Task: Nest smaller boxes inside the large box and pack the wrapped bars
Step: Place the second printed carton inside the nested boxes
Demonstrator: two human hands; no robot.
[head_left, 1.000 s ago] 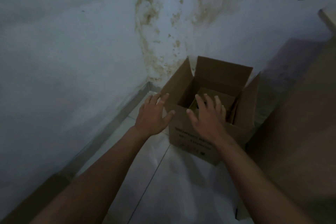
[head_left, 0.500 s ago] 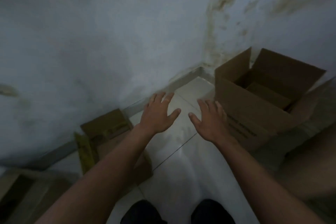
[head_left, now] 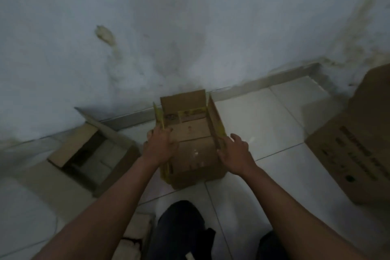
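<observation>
Left hand [head_left: 159, 146] gripping small box [head_left: 194, 154] left flap, right hand [head_left: 236, 152] open vs right side, lg box [head_left: 356, 148] nearby

A single head-worn wide-angle view looks steeply down and forward from close above; the wall [head_left: 190, 17] fills the upper frame, the tiled floor [head_left: 263, 124] the lower, the person's knees [head_left: 181, 228] at the bottom edge.
</observation>
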